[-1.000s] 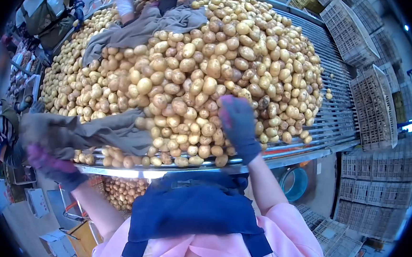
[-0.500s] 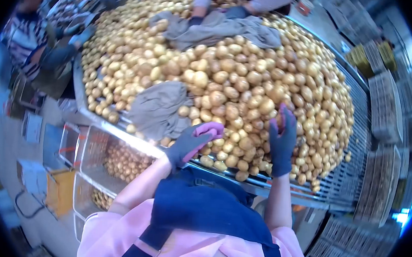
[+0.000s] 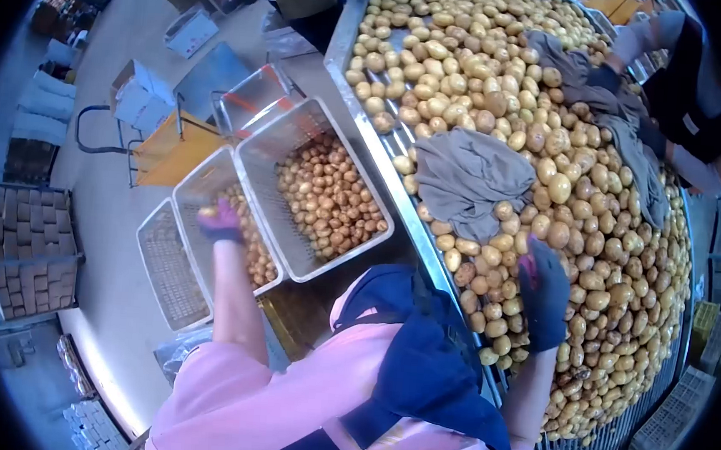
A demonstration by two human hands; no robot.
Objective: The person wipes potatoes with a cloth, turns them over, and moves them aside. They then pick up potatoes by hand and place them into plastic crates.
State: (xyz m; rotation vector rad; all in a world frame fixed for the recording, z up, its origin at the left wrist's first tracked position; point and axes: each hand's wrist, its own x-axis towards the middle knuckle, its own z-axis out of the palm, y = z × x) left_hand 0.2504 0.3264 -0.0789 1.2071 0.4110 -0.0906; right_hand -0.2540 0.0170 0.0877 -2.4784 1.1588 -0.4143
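Note:
Gloved in grey and pink, my left hand (image 3: 222,219) is over the middle white crate (image 3: 198,182), its fingers around a pale potato (image 3: 208,212). Small potatoes lie in that crate beneath it. My right hand (image 3: 545,292), gloved too, rests at the potato pile (image 3: 581,232) on the metal sorting table (image 3: 390,189); its fingers are curled, and whether they hold anything is hidden. A crumpled grey cloth (image 3: 471,178) lies on the potatoes above and left of my right hand.
Beside the table stands a larger crate of potatoes (image 3: 329,198), with another white crate (image 3: 172,266) at the far left. A co-worker's arms (image 3: 641,44) touch a second grey cloth (image 3: 626,131). A yellow-orange cart (image 3: 173,149) stands behind the crates.
The view has swung left toward the crates. My left hand has moved from above the pile to the middle crate, with a potato in its fingers. My right hand remains at the pile.

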